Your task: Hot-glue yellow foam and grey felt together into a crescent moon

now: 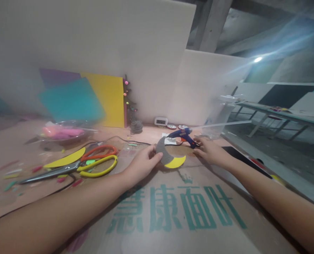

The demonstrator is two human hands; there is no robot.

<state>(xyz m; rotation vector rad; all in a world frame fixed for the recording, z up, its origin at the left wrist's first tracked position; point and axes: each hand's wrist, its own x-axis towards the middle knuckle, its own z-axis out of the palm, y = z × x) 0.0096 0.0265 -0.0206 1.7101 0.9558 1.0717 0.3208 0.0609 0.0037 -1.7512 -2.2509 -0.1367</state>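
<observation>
Between the thumb and fingers of my left hand (146, 162) is a crescent-shaped cutout (162, 151), mostly grey with a yellow lower tip. Just right of it, a dark blue glue gun (182, 134) stands with its nozzle toward the left, partly behind the crescent's top. My right hand (208, 150) is at the end of the glue gun's handle, thumb and fingers apart. Whether the fingertips touch the handle I cannot tell. A small white paper (170, 141) shows under the nozzle.
Scissors (80, 166) with orange and yellow handles lie left, beside a yellow piece (67, 158) and scattered scraps. A black cord (120, 137) crosses the table. Farther back are a clear bowl (63, 132) with pink items, coloured sheets (112, 98), a small digital clock (161, 121) and a decorated stem (136, 126).
</observation>
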